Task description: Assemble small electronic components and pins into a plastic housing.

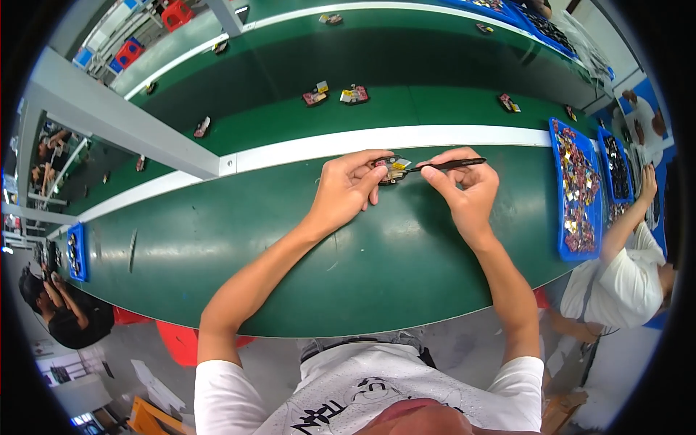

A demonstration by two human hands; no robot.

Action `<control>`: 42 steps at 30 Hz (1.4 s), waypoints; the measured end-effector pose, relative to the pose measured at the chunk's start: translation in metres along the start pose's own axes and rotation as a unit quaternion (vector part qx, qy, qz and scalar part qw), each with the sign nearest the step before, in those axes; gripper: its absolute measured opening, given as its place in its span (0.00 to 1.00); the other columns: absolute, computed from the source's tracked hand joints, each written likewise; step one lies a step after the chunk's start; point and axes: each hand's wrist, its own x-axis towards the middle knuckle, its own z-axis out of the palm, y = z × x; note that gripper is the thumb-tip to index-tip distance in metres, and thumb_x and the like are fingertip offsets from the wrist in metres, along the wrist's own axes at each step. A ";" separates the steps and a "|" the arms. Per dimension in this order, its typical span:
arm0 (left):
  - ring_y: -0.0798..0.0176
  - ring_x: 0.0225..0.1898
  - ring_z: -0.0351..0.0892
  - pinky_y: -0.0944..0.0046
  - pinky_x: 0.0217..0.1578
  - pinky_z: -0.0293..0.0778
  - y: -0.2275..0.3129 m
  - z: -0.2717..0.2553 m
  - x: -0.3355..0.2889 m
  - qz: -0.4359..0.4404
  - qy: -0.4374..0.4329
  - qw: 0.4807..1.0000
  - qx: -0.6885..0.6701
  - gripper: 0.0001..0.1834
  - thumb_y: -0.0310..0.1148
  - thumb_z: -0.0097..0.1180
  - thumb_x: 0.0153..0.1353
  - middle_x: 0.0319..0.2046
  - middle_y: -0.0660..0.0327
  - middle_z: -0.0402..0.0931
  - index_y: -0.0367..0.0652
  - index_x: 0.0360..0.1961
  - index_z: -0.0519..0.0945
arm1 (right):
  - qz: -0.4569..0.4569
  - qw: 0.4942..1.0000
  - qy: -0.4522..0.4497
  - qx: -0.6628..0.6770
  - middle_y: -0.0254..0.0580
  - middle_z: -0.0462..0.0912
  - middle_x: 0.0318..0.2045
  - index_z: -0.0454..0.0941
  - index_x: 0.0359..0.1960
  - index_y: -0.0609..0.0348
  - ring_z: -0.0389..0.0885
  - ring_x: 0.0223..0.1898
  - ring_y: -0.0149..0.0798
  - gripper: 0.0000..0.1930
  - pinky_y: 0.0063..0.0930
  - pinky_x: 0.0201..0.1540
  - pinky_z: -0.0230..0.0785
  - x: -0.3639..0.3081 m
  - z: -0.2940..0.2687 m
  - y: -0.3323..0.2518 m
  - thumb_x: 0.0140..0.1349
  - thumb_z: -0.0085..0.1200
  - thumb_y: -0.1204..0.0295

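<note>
Just short of the white rail, my left hand (346, 187) pinches a small electronic assembly (392, 171) with a black housing and a yellow-and-white tab. Between the thumb and fingers of my right hand (465, 187) is a slim black tool that looks like tweezers (453, 164). Its tip points left and meets the assembly near the yellow tab. Whether the tip grips anything is too small to tell. Both hands are above the green tabletop (362, 268).
Beyond the white rail (304, 149), a dark green belt carries several similar assemblies (354, 94). A blue tray (580, 192) of small parts stands at the right, a smaller blue bin (77, 252) far left. A grey post (130, 119) rises at left. People sit at both sides.
</note>
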 end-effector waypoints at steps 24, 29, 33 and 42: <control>0.68 0.22 0.81 0.68 0.18 0.76 0.000 0.023 0.002 0.029 0.046 0.998 -0.012 0.15 0.26 0.58 0.69 0.30 0.53 0.85 0.27 0.53 0.81 | -0.013 0.995 -0.013 -0.103 0.31 0.83 0.28 0.84 0.34 0.68 0.63 0.17 0.14 0.07 0.14 0.21 0.52 -0.007 -0.006 0.002 0.56 0.70 0.81; 0.68 0.24 0.81 0.69 0.21 0.77 0.002 0.023 0.003 0.025 0.018 1.000 -0.004 0.16 0.25 0.56 0.71 0.33 0.53 0.84 0.27 0.57 0.79 | 0.047 0.998 -0.010 -0.045 0.22 0.74 0.20 0.84 0.36 0.66 0.59 0.18 0.13 0.07 0.14 0.21 0.48 -0.004 -0.012 0.007 0.58 0.69 0.81; 0.68 0.25 0.82 0.69 0.21 0.79 0.000 0.026 0.004 0.034 0.021 0.999 -0.025 0.17 0.25 0.56 0.71 0.36 0.53 0.84 0.28 0.58 0.79 | 0.080 0.997 -0.012 -0.014 0.20 0.69 0.17 0.83 0.36 0.66 0.57 0.18 0.12 0.06 0.14 0.21 0.47 -0.004 -0.014 0.009 0.59 0.69 0.81; 0.66 0.29 0.85 0.69 0.22 0.81 0.001 0.019 0.002 0.042 0.012 0.998 -0.038 0.17 0.25 0.57 0.71 0.39 0.52 0.84 0.31 0.58 0.80 | 0.071 0.997 -0.004 -0.013 0.19 0.68 0.16 0.83 0.36 0.67 0.58 0.18 0.13 0.06 0.13 0.22 0.50 -0.004 -0.005 0.009 0.59 0.68 0.82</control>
